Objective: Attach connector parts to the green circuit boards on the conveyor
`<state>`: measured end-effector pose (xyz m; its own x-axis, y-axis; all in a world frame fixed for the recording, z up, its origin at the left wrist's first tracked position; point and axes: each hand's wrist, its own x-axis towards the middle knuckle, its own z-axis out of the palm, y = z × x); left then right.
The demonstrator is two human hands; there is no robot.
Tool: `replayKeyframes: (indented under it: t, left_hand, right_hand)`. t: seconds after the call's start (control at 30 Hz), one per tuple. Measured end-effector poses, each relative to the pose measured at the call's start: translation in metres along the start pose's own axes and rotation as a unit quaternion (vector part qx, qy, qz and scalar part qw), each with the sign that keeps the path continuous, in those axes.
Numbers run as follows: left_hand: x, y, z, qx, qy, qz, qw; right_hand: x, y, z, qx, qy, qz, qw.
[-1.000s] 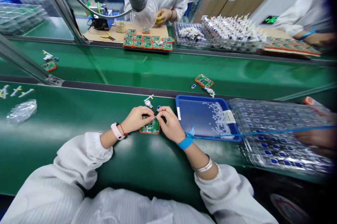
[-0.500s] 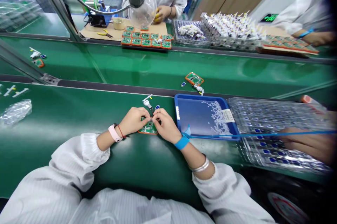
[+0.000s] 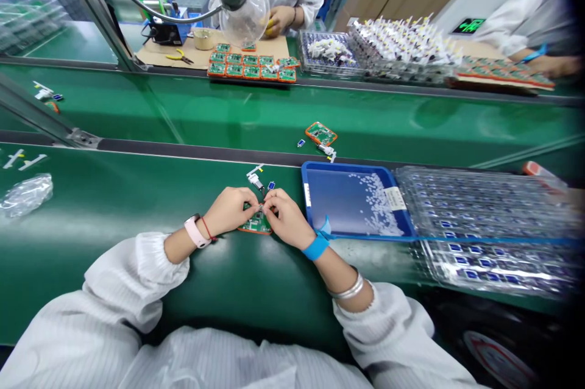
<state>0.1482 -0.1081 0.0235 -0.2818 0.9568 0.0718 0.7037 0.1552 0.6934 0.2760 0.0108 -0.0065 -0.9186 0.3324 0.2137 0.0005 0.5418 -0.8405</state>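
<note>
My left hand (image 3: 231, 211) and my right hand (image 3: 283, 218) meet over a green circuit board with an orange edge (image 3: 255, 227) on the green conveyor belt (image 3: 114, 267). Both sets of fingertips pinch a thin dark cable (image 3: 262, 192) at the board, and the fingers hide much of the board. The cable runs up to a small white connector (image 3: 256, 180) lying just beyond my hands. A tiny blue part (image 3: 272, 185) lies beside it, close to my right hand.
A blue tray (image 3: 347, 167) holding white bits stands right of my right hand, with stacked clear trays of blue parts (image 3: 484, 224) beyond. A second belt carries a loose board (image 3: 320, 133). Co-workers handle boards and parts farther away.
The loose board on the far belt has moved left. A person's hand over the clear trays has left the view. My hands stay together at the board.
</note>
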Motion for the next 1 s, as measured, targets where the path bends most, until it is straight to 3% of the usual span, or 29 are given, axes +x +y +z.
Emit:
replayKeyframes:
  t: [0.13,0.23,0.33,0.43,0.5,0.57,0.67,0.73,0.8,0.87,0.93,1.0]
  left_hand:
    - [0.001,0.002,-0.004,0.011,-0.013,-0.015,1.0]
    - [-0.01,0.002,-0.005,0.049,-0.003,0.003,0.999]
    - [-0.027,-0.001,-0.005,0.12,-0.038,0.063,0.99]
    - [-0.033,-0.004,-0.006,0.162,-0.07,0.09,0.98]
    - [-0.025,-0.005,-0.012,0.143,-0.074,0.086,0.983]
    - [-0.008,-0.004,-0.024,0.088,-0.069,0.067,0.991]
    - [0.03,-0.006,-0.054,-0.02,-0.005,0.015,1.0]
    - [0.057,-0.013,-0.078,-0.039,0.106,-0.001,0.994]
    - [0.079,-0.026,-0.098,0.01,0.226,0.011,0.974]
    - [0.095,-0.045,-0.112,0.091,0.296,0.016,0.951]
    - [0.103,-0.067,-0.119,0.16,0.293,-0.014,0.942]
    - [0.106,-0.087,-0.121,0.202,0.246,-0.06,0.946]
  right_hand:
    - [0.001,-0.005,0.005,-0.016,0.003,-0.008,1.0]
    - [0.002,-0.006,-0.01,-0.047,0.033,-0.031,0.998]
    - [0.0,0.013,-0.06,-0.117,0.125,-0.03,0.985]
    - [-0.011,0.053,-0.127,-0.234,0.254,0.056,0.937]
    - [-0.019,0.081,-0.161,-0.288,0.289,0.128,0.904]
    - [-0.024,0.101,-0.178,-0.312,0.29,0.162,0.89]
    - [-0.022,0.114,-0.18,-0.331,0.272,0.161,0.889]
    - [-0.018,0.115,-0.175,-0.346,0.263,0.162,0.886]
    - [-0.016,0.114,-0.172,-0.358,0.257,0.162,0.883]
    - [-0.016,0.114,-0.172,-0.365,0.249,0.159,0.883]
    - [-0.016,0.115,-0.173,-0.371,0.234,0.161,0.884]
    - [-0.016,0.115,-0.175,-0.376,0.211,0.171,0.886]
